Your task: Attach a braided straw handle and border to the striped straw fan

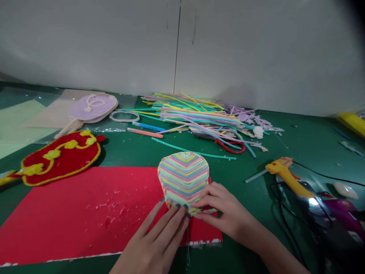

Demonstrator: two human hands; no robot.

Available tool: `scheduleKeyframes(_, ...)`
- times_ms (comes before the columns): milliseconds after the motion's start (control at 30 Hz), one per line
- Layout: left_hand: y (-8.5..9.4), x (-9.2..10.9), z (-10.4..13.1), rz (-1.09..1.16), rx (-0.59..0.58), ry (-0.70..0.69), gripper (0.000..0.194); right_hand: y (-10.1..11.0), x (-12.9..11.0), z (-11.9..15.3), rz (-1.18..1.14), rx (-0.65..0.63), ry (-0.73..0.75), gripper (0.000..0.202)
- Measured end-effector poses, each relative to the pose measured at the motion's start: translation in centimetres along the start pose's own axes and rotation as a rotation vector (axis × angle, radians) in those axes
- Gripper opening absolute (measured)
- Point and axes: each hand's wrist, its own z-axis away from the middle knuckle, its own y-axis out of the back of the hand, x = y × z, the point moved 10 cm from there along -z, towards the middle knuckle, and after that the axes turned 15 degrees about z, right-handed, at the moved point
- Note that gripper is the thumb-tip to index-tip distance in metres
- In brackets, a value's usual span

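A rounded, leaf-shaped panel [184,175] lies at the centre, covered in pastel chenille stems laid in chevron rows. My left hand [159,232] rests its outstretched fingers on the panel's lower edge. At the lower right edge, my right hand [219,209] has thumb and fingers closed on a twisted multicoloured chenille cord [209,211] that runs along the rim. What lies right under the right fingertips is hidden. From beneath the panel a thin wire loop [188,251] points toward me. Under part of the panel is a red sheet [71,217].
Behind lies a heap of chenille stems [196,114] with red-handled scissors [232,147]. A yellow glue gun [288,177] with cables is at right. A red fan [65,156] and a lilac fan [94,108] lie at left. Two markers [145,133] sit near a white ring [124,116].
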Motion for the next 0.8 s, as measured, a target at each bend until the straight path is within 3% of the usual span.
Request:
scheduleKeyframes(167, 0.9, 0.1, -1.1, -0.002, -0.109, -0.01, 0.039, 0.3, -0.1, 0.0, 0.005, 0.024, 0.009, 0.012)
scheduleKeyframes(400, 0.7, -0.5, -0.3, 0.053, 0.002, 0.041, 0.037, 0.0, 0.0, 0.1, 0.004, 0.014, 0.004, 0.014)
scheduleKeyframes(500, 1.5, -1.8, -0.1, 0.148, 0.064, 0.121, 0.036, -0.1, 0.2, 0.1, 0.002, 0.015, 0.004, 0.014)
scheduleKeyframes(633, 3.8, -4.9, 0.0, 0.196, 0.169, 0.276, 0.026, -0.1, 0.3, 0.1, 0.0, 0.016, 0.008, 0.013)
scheduleKeyframes(800, 3.1, -6.8, -0.3, 0.179, 0.077, 0.324, 0.021, 0.3, 0.1, 0.0, -0.007, 0.023, -0.002, 0.011)
